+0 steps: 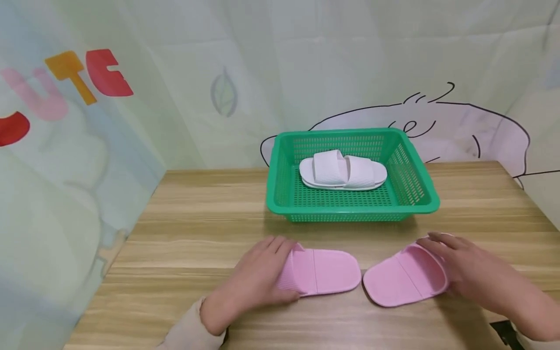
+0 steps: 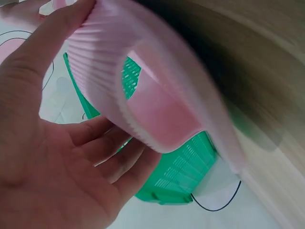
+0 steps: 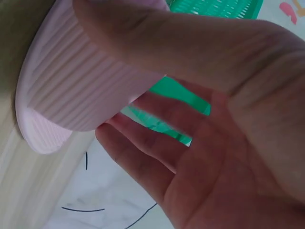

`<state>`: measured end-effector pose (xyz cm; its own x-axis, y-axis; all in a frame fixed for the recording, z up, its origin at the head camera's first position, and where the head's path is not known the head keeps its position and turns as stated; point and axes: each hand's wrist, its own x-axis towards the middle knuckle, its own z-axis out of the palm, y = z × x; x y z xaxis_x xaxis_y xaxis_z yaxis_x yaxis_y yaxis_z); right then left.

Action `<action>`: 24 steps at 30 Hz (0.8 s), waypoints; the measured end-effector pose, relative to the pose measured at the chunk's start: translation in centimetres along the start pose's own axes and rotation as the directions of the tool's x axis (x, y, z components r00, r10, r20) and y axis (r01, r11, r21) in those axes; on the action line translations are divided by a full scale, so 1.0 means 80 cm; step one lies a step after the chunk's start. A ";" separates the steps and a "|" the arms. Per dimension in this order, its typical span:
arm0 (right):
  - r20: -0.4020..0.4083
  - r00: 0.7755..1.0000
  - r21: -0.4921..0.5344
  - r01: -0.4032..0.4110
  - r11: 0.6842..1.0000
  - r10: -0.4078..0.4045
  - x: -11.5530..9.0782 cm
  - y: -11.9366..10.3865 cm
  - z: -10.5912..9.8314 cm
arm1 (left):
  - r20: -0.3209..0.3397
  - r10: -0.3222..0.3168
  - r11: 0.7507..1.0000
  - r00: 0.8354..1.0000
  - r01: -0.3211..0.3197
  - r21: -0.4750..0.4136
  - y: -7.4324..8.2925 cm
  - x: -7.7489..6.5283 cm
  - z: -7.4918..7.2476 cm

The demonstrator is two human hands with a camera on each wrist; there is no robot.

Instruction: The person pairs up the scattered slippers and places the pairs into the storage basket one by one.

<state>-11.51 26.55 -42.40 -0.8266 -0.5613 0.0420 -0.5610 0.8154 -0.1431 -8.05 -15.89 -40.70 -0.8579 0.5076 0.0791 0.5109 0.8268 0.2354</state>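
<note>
Two pink slippers lie near the front of the table, heel ends turned toward each other. My left hand (image 1: 258, 277) holds the left pink slipper (image 1: 334, 271) around its ribbed strap (image 2: 100, 52), thumb on one side and fingers on the other. On the other side, my right hand (image 1: 477, 272) grips the right pink slipper (image 1: 393, 282) across its strap (image 3: 90, 71). That slipper sits at a slant, its heel toward the near left. Both toe ends are mostly covered by the hands in the head view.
Behind the slippers stands a green plastic basket (image 1: 350, 210) with perforated walls. A pair of white slippers (image 1: 328, 167) lies inside it. The wooden table (image 1: 197, 218) ends at a printed curtain (image 1: 183, 73) at the back and left.
</note>
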 end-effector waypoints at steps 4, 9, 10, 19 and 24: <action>0.012 1.000 0.025 -0.001 1.000 0.001 -0.003 0.000 0.001 | -0.043 -0.001 1.000 0.999 0.000 -0.029 -0.004 -0.003 -0.008; 0.043 0.999 0.074 -0.027 0.997 0.023 -0.009 0.006 -0.002 | -0.103 0.047 0.998 0.994 -0.050 -0.029 -0.001 -0.002 -0.022; 0.039 0.999 0.075 -0.024 0.997 0.021 -0.011 0.007 -0.003 | -0.118 0.062 0.998 0.991 -0.065 -0.024 0.001 -0.001 -0.024; 0.018 1.000 0.122 -0.016 0.992 0.014 -0.019 -0.002 -0.021 | -0.206 0.130 0.990 0.970 -0.139 -0.032 0.008 -0.002 -0.035; -0.066 0.998 0.098 0.029 0.995 -0.022 -0.025 -0.006 -0.027 | -0.231 0.187 0.980 0.955 -0.196 -0.018 0.010 -0.001 -0.038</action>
<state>-9.71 27.59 -40.25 -0.8150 -0.5687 0.1108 -0.5773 0.7810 -0.2381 -7.71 -16.00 -37.55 -0.7364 0.5832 0.3428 0.6681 0.7067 0.2329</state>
